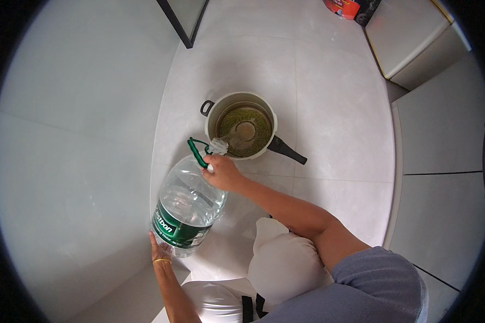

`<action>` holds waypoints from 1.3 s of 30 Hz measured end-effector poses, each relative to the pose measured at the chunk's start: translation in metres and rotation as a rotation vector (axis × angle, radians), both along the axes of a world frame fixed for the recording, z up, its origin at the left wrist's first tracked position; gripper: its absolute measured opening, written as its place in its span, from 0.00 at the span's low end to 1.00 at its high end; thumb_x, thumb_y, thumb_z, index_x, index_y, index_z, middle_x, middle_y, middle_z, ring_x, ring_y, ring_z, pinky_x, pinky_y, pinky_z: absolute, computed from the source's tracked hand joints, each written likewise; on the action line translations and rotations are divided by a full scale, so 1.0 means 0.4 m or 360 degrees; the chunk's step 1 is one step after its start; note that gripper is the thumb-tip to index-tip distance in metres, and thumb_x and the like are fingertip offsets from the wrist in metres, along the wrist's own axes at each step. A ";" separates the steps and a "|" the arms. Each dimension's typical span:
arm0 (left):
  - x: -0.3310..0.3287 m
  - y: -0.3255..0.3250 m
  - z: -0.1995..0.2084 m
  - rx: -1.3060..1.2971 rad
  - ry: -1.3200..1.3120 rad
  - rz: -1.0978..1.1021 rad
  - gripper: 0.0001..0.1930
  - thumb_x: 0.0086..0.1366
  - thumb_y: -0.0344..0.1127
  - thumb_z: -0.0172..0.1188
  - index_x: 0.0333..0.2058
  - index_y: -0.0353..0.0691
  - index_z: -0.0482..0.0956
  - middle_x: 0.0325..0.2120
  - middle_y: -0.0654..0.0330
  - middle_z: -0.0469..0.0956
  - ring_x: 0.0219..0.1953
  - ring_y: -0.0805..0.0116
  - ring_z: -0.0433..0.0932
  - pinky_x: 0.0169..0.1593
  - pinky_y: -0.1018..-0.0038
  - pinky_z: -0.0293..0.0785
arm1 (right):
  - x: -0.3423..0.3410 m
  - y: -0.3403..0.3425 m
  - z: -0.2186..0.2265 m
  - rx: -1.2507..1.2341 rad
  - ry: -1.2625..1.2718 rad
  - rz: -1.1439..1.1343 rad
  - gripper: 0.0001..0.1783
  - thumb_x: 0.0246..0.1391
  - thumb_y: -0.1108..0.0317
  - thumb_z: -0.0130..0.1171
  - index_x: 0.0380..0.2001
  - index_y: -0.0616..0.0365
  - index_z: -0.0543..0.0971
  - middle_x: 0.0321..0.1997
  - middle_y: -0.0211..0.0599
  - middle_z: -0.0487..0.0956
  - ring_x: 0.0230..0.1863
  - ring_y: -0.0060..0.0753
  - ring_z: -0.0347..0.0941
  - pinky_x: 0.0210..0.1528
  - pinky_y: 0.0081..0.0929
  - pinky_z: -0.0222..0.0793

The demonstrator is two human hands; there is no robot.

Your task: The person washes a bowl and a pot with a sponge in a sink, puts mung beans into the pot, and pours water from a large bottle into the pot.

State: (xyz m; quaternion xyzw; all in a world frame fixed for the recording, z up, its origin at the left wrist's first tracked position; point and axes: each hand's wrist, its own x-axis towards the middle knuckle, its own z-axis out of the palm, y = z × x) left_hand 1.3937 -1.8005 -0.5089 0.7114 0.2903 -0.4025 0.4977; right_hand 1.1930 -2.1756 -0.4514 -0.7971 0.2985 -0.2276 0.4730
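A large clear plastic water bottle [191, 189] with a green label is tilted, its mouth over the near left rim of a pressure cooker pot [275, 121]. Near the neck, my right hand [224, 173] is closed around the bottle, beside its green carrying handle [196, 155]. My left hand [159, 251] supports the bottle's base from the left, its fingers partly hidden behind it. Water appears to run from the mouth into the pot. Small green beans [245, 115] lie under water around the pot's bottom, leaving a bare round patch in the middle.
The pot stands on pale floor tiles [334, 107], its long black handle [287, 150] pointing to the near right. A pale wall [75, 161] rises on the left, with a dark-framed panel [187, 24] beyond. Grey cabinets [442, 134] line the right; a red package [342, 7] lies far right.
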 end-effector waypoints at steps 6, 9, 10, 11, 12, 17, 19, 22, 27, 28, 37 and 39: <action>-0.024 -0.031 0.063 -0.0059 0.0018 -0.0145 0.74 0.39 0.80 0.59 0.66 0.27 0.31 0.69 0.43 0.36 0.71 0.51 0.36 0.70 0.63 0.35 | -0.011 0.018 -0.005 -0.0073 -0.0052 -0.0107 0.11 0.48 0.64 0.60 0.31 0.61 0.74 0.32 0.50 0.76 0.36 0.53 0.74 0.39 0.46 0.69; -0.041 -0.041 0.082 -0.0141 -0.0023 -0.0147 0.75 0.39 0.79 0.60 0.65 0.25 0.28 0.68 0.41 0.32 0.71 0.49 0.34 0.70 0.62 0.34 | -0.024 0.014 0.011 -0.0032 -0.0056 -0.0120 0.11 0.47 0.64 0.60 0.31 0.60 0.75 0.33 0.49 0.76 0.37 0.53 0.74 0.40 0.46 0.69; -0.039 -0.038 0.082 -0.0174 -0.0026 -0.0150 0.75 0.39 0.78 0.61 0.64 0.24 0.27 0.68 0.40 0.32 0.71 0.49 0.34 0.70 0.62 0.34 | -0.030 0.014 0.020 -0.0009 -0.0044 -0.0116 0.11 0.47 0.64 0.60 0.31 0.60 0.75 0.33 0.49 0.76 0.38 0.53 0.74 0.40 0.46 0.69; -0.035 -0.029 0.074 -0.0209 -0.0036 -0.0146 0.75 0.39 0.78 0.61 0.64 0.23 0.26 0.68 0.40 0.31 0.71 0.48 0.34 0.70 0.62 0.34 | -0.029 0.020 0.014 -0.0025 -0.0041 -0.0136 0.11 0.47 0.65 0.60 0.31 0.60 0.76 0.33 0.49 0.76 0.38 0.52 0.73 0.40 0.46 0.69; -0.033 -0.023 0.066 -0.0202 -0.0153 -0.0096 0.70 0.41 0.72 0.66 0.66 0.29 0.37 0.66 0.38 0.43 0.68 0.47 0.48 0.69 0.59 0.44 | -0.026 0.026 0.008 -0.0040 -0.0037 -0.0156 0.10 0.46 0.65 0.60 0.31 0.59 0.76 0.33 0.49 0.76 0.38 0.52 0.73 0.41 0.45 0.69; -0.011 0.027 0.026 -0.0381 -0.0250 -0.0044 0.57 0.45 0.67 0.68 0.63 0.34 0.52 0.49 0.49 0.65 0.42 0.62 0.69 0.43 0.69 0.66 | -0.018 0.037 0.009 -0.0057 -0.0116 -0.0148 0.09 0.45 0.65 0.60 0.29 0.58 0.76 0.34 0.48 0.76 0.40 0.51 0.73 0.41 0.44 0.69; -0.016 0.024 0.044 -0.0302 -0.0187 -0.0036 0.51 0.46 0.66 0.69 0.59 0.36 0.60 0.33 0.59 0.70 0.29 0.72 0.67 0.30 0.75 0.64 | -0.019 0.033 0.011 -0.0044 -0.0100 -0.0145 0.09 0.45 0.65 0.60 0.29 0.58 0.76 0.34 0.47 0.76 0.40 0.50 0.73 0.41 0.44 0.69; -0.061 -0.026 0.091 -0.0240 -0.0285 0.0081 0.42 0.45 0.63 0.71 0.51 0.39 0.67 0.19 0.71 0.62 0.20 0.79 0.62 0.23 0.80 0.58 | -0.016 0.035 -0.002 -0.0129 -0.0193 -0.0208 0.09 0.43 0.68 0.63 0.29 0.57 0.77 0.32 0.45 0.75 0.37 0.49 0.73 0.40 0.39 0.69; -0.081 -0.049 0.126 -0.0354 -0.0361 0.0050 0.34 0.46 0.60 0.72 0.42 0.41 0.73 0.18 0.71 0.66 0.17 0.80 0.63 0.21 0.82 0.58 | -0.016 0.036 0.003 -0.0146 -0.0141 -0.0181 0.08 0.44 0.67 0.63 0.29 0.57 0.77 0.34 0.45 0.75 0.38 0.49 0.73 0.40 0.40 0.69; -0.067 -0.026 0.105 -0.0335 -0.0337 0.0074 0.32 0.46 0.60 0.72 0.40 0.41 0.74 0.17 0.70 0.66 0.16 0.80 0.64 0.20 0.82 0.58 | -0.017 0.034 0.006 -0.0153 -0.0111 -0.0148 0.08 0.44 0.67 0.63 0.29 0.57 0.77 0.34 0.44 0.75 0.38 0.49 0.73 0.40 0.40 0.69; -0.073 -0.026 0.114 -0.0321 -0.0426 0.0107 0.26 0.47 0.60 0.71 0.30 0.44 0.75 0.11 0.69 0.64 0.11 0.79 0.61 0.16 0.81 0.54 | -0.027 0.036 0.016 -0.0041 -0.0081 -0.0111 0.09 0.45 0.65 0.61 0.29 0.57 0.77 0.39 0.46 0.75 0.43 0.49 0.72 0.45 0.42 0.70; -0.076 -0.030 0.120 -0.0293 -0.0445 0.0132 0.25 0.48 0.59 0.71 0.27 0.45 0.74 0.10 0.69 0.62 0.10 0.78 0.60 0.15 0.81 0.53 | -0.027 0.036 0.017 -0.0047 -0.0059 -0.0110 0.10 0.45 0.65 0.61 0.30 0.57 0.77 0.40 0.46 0.75 0.43 0.49 0.72 0.45 0.42 0.70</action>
